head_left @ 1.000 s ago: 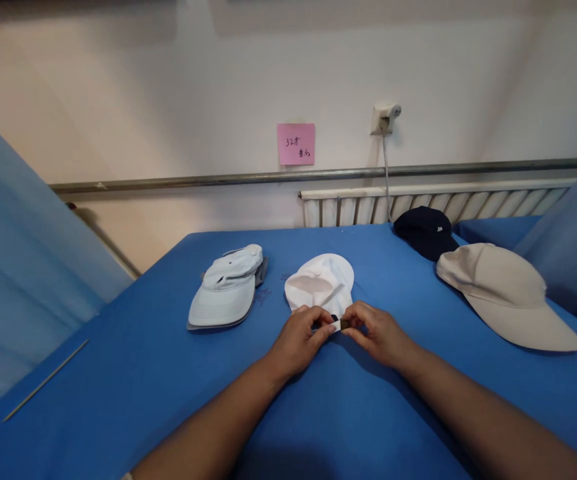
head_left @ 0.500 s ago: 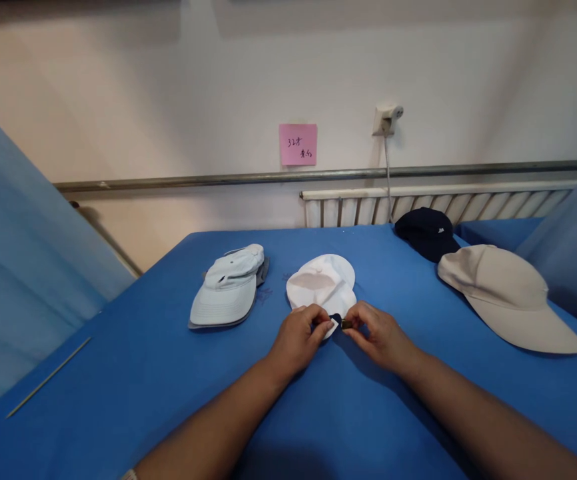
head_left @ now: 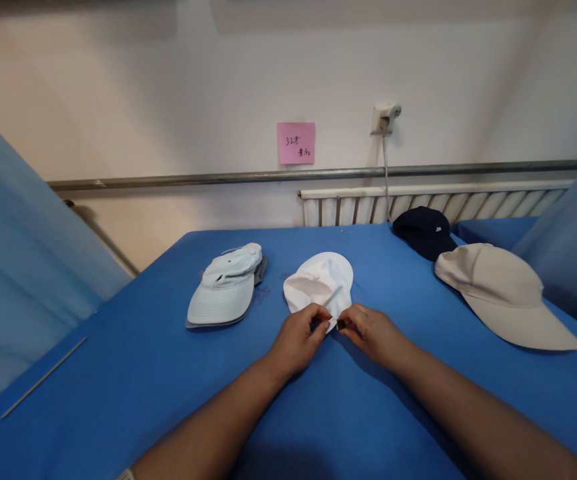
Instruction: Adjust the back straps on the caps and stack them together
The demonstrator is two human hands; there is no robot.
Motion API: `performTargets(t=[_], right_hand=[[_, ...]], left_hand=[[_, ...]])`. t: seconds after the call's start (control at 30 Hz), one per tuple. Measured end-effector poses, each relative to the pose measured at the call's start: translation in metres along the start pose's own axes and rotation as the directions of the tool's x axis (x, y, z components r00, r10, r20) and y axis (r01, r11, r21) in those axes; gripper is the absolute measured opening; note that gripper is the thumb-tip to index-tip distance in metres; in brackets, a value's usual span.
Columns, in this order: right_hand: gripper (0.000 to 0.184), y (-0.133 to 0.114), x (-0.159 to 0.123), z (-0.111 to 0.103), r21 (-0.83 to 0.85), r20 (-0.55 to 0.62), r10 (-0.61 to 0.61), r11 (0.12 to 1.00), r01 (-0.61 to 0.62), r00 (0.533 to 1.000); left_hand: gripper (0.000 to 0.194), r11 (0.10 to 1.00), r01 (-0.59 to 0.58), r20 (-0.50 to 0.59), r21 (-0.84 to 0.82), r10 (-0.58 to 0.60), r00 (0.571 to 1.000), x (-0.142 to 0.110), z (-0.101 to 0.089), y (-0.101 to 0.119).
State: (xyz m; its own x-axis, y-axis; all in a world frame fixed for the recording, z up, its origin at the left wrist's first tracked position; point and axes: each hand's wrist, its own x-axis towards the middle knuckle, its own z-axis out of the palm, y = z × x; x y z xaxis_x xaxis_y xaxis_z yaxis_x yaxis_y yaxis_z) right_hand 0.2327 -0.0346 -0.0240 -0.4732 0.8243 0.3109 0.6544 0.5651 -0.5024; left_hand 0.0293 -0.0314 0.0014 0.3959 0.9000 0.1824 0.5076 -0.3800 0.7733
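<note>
A white cap [head_left: 326, 277] lies on the blue-covered table, its brim pointing away from me and its back edge towards me. My left hand [head_left: 302, 337] pinches the white strap at that back edge between thumb and fingers. Close beside it, my right hand [head_left: 371, 333] is closed on a small dark, brass-coloured buckle [head_left: 341, 325]. The fingertips of both hands nearly meet, and they hide much of the strap.
Left of the white cap sits a stack of caps with a pale blue one [head_left: 223, 287] on top. A beige cap [head_left: 498, 287] and a navy cap [head_left: 423, 230] lie at the right. A thin stick [head_left: 43, 378] rests near the table's left edge.
My right hand has shifted slightly left, bringing the buckle closer to my left fingers. The dark patch that showed between the hands is no longer visible. The view has moved a little.
</note>
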Motion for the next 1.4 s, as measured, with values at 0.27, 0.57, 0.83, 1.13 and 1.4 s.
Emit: performTargets(t=[0.27,0.57,0.83,1.13,1.4], right_hand=[[0.014,-0.006,0.002,0.001,-0.065,0.088,0.050,0.997,-0.044,0.995],[0.033,-0.012,-0.002,0.005,-0.049,0.034,0.064,0.997,-0.062,0.997],[0.012,-0.009,0.001,0.013,-0.037,0.049,0.038,0.999,-0.036,0.998],[0.011,0.001,0.002,0.010,0.105,0.050,-0.021,0.994,0.016,0.999],[0.014,0.002,0.001,0.006,0.170,0.075,-0.061,0.984,0.048,0.995]], left_hand=[[0.015,0.998,0.031,0.022,-0.053,-0.030,0.999,0.001,0.004,-0.010],[0.013,0.993,0.066,-0.007,-0.101,-0.067,0.998,0.003,0.003,-0.008],[0.016,0.988,0.088,-0.007,-0.129,-0.090,0.996,0.003,0.004,-0.009],[0.015,0.996,0.068,0.008,-0.052,-0.068,0.998,0.003,0.004,-0.007],[0.013,0.997,0.074,0.015,0.012,-0.074,0.997,0.003,0.004,-0.007]])
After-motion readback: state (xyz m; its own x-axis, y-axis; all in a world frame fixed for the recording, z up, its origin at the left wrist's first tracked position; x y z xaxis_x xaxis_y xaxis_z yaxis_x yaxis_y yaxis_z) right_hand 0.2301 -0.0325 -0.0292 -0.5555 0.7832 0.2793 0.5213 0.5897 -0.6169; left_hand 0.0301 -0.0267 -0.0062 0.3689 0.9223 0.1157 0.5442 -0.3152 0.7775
